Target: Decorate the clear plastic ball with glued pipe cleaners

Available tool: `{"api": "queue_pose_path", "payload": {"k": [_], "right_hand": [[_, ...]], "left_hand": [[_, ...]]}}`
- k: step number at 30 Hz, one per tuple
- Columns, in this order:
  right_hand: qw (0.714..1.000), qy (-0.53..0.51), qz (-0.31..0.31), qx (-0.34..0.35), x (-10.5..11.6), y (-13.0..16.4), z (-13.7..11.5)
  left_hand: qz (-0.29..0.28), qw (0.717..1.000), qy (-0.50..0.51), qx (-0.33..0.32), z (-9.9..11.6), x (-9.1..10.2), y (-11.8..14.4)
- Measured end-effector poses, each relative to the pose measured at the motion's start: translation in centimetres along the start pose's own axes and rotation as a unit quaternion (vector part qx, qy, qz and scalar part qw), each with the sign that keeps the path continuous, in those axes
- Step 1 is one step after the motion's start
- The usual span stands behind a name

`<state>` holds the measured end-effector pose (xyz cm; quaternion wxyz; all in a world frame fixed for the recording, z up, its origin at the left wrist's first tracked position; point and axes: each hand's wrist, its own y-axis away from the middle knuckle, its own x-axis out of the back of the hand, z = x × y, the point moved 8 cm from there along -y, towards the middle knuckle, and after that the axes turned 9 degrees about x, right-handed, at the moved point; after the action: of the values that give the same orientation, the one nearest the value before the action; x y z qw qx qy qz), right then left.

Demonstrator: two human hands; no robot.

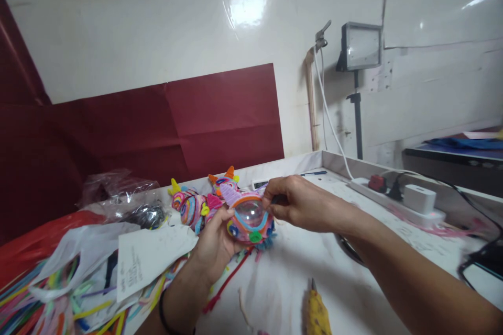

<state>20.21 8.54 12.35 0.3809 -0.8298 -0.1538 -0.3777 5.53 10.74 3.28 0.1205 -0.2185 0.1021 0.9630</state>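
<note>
My left hand (214,243) grips a colourful pipe-cleaner craft (251,222) from below; it has a clear plastic dome in its middle, pink, orange and blue rings, and a green button. At the craft's upper right edge, the fingers of my right hand (298,201) pinch it. Both hands hold the piece a little above the white table (353,282). A second pipe-cleaner figure (192,204) with yellow and orange ears lies just behind on the table.
A heap of loose coloured pipe cleaners (47,293), plastic bags and a white paper sheet (151,256) fills the left. A yellow glue gun (316,314) lies at the front. A power strip with plugs (396,196) and a lamp on a stand (359,49) stand at the right.
</note>
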Motion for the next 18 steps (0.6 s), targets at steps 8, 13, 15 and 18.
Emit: {"api": "queue_pose_path", "payload": {"k": [8,13,15,18], "right_hand": [[0.999,-0.049,0.017,0.0,-0.17,0.0,0.13],[0.998,-0.052,0.024,0.003,-0.16,-0.18,0.32],[0.998,-0.057,0.026,0.006,-0.16,-0.25,0.31],[0.997,-0.064,0.032,0.008,-0.14,-0.25,0.33]], "left_hand": [[0.004,1.0,-0.014,-0.001,0.01,0.16,-0.08],[0.005,1.0,-0.02,-0.009,0.11,0.09,0.02],[0.003,1.0,-0.02,-0.013,0.2,0.0,0.08],[0.004,1.0,-0.016,-0.018,0.34,0.0,0.13]]}}
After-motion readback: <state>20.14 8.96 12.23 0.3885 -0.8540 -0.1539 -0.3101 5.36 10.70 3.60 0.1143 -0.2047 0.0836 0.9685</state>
